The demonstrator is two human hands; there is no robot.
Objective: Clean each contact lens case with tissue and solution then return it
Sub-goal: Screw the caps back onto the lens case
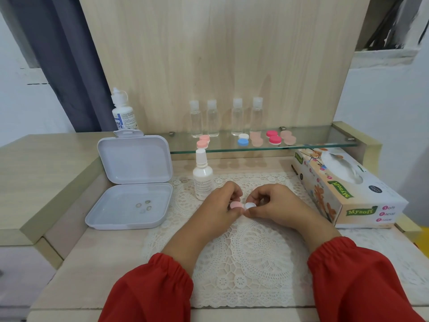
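Both hands meet over the lace mat [243, 263] on a small contact lens case [242, 205]. My left hand [220, 203] grips the end with the pink cap. My right hand [271, 203] pinches the white cap on the other end. A white solution bottle [202, 176] stands upright just left of my left hand. The tissue box [343, 191] lies to the right. Several more lens cases sit on the glass shelf [325, 141]: a light pink one [203, 141], a white and blue one [243, 139], a bright pink one [274, 137].
An open white plastic box [130, 194] at the left holds a few small lenses [144, 205]. A larger solution bottle [121, 112] stands behind it. Several clear small bottles [226, 118] line the back of the shelf. A raised wooden ledge runs along the left.
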